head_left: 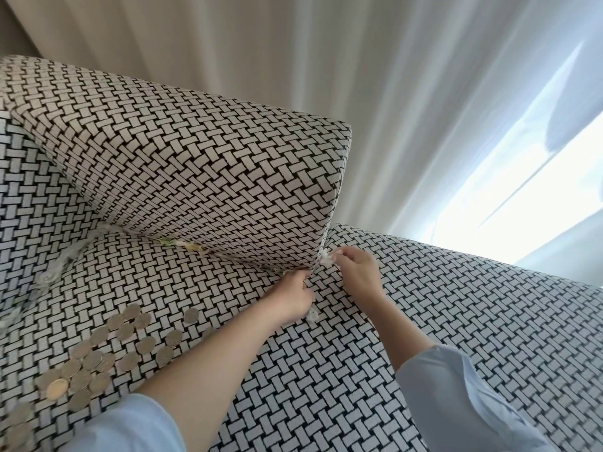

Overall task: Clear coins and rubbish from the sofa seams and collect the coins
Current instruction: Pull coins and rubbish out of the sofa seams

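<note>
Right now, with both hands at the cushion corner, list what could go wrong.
1. The tissue pinched by the right hand looks frayed; it may tear and leave bits in the seam.
2. The coins lie loose on the seat beside the left forearm; a nudge could scatter them.
3. Rubbish further along under the cushion could be overlooked.

A home, most likely a living room — a soft sofa (456, 321) upholstered in black-and-white basket-weave fabric fills the view, with a thick back cushion (182, 164) in the same cloth leaning over its seat. Behind hang pleated beige curtains (163, 37) and a sheer white curtain (456, 93) with bright daylight coming through it — ordinary household window dressing. Loose round gold-coloured coins (98, 360) lie scattered on the seat.
</note>
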